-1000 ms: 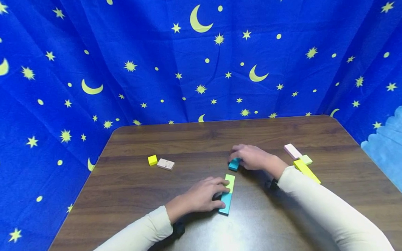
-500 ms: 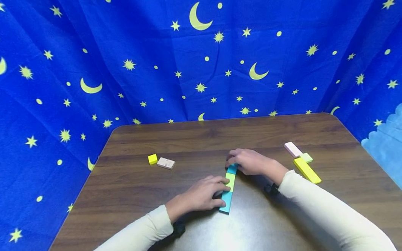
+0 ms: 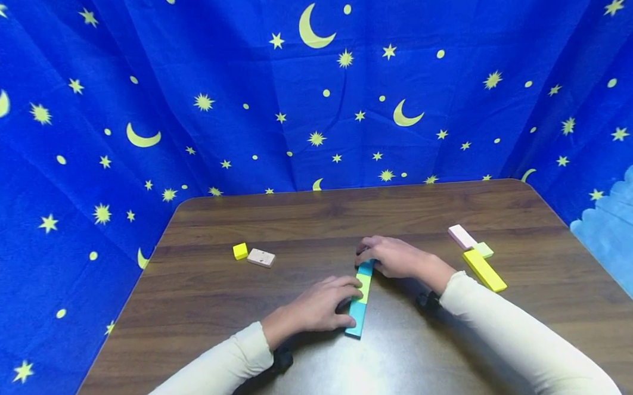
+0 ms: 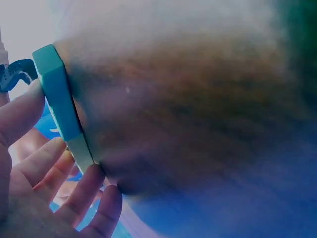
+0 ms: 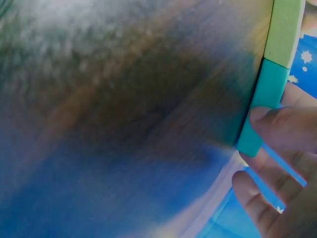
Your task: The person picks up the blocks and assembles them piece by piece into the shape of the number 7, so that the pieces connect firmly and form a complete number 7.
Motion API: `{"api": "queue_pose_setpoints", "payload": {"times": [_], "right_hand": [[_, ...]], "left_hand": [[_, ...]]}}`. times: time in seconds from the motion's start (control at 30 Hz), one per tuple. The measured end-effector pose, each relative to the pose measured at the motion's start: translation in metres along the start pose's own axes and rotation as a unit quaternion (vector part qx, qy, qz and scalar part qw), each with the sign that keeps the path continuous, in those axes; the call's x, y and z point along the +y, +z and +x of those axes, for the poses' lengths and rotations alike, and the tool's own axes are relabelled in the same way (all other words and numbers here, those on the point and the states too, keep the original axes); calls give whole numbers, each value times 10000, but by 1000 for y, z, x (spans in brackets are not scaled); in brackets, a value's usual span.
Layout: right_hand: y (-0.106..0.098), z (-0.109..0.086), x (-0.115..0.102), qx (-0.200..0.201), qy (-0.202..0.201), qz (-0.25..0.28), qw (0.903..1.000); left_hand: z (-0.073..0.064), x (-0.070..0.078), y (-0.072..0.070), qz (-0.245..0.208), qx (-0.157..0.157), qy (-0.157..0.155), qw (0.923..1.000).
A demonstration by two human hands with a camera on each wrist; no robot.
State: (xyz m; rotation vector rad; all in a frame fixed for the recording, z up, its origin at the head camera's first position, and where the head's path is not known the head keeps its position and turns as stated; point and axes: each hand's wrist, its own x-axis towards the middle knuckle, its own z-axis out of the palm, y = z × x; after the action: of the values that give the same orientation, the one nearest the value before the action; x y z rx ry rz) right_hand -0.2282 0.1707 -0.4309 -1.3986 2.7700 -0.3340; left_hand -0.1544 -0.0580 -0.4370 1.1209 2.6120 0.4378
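Three flat blocks lie end to end in a line on the table: a near teal block (image 3: 357, 322), a light green block (image 3: 363, 287) and a far teal block (image 3: 365, 268). My left hand (image 3: 322, 304) rests along the line from the left. Its thumb touches the near teal block (image 4: 62, 106), and its fairly straight fingers reach onto the green block (image 4: 80, 152). At the far end my right hand (image 3: 392, 256) pinches the far teal block (image 5: 265, 91) between thumb and fingers. In the right wrist view this block meets the green block (image 5: 284, 34).
On the wooden table (image 3: 194, 323), a yellow cube (image 3: 240, 251) and a pale speckled block (image 3: 261, 257) lie left. A pink block (image 3: 461, 236), a small pale green block (image 3: 483, 249) and a long yellow block (image 3: 484, 270) lie right. A blue starry curtain (image 3: 245, 58) hangs behind.
My right hand has drawn the far teal block towards me, closing the gap to the light green block. From half a second ago to now little differs; the left hand stays in place.
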Motion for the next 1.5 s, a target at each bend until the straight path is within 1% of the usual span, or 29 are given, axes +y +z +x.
{"api": "queue_pose_setpoints", "payload": {"times": [0.1,0.2,0.43,0.53,0.77,1.0,1.13,1.37,1.5], "right_hand": [[0,0,1,35,27,108,9999],[1,0,2,58,29,267,9996],[5,2,5,39,136,579,9982],[6,3,6,48,123,600,9981],[6,4,6,31,148,671,9976],[6,1,7,59,222,672,9975],[5,0,6,93,210,633,9977],[5,0,5,40,304,651,9974],[5,-1,5,-13,362,700,9969]], "left_hand": [[2,-1,-2,1,-25,23,10000],[3,-1,-4,-34,-120,-47,9999],[9,-5,-9,-103,-457,-186,9987],[10,-7,-10,-138,-509,-215,9984],[11,-7,-12,-120,-517,-280,9982],[15,-9,-13,-229,-683,-315,9969],[17,-12,-15,-162,-785,-298,9963],[17,-11,-16,-80,-846,-300,9959],[19,-10,-15,53,-877,-210,9959]]}}
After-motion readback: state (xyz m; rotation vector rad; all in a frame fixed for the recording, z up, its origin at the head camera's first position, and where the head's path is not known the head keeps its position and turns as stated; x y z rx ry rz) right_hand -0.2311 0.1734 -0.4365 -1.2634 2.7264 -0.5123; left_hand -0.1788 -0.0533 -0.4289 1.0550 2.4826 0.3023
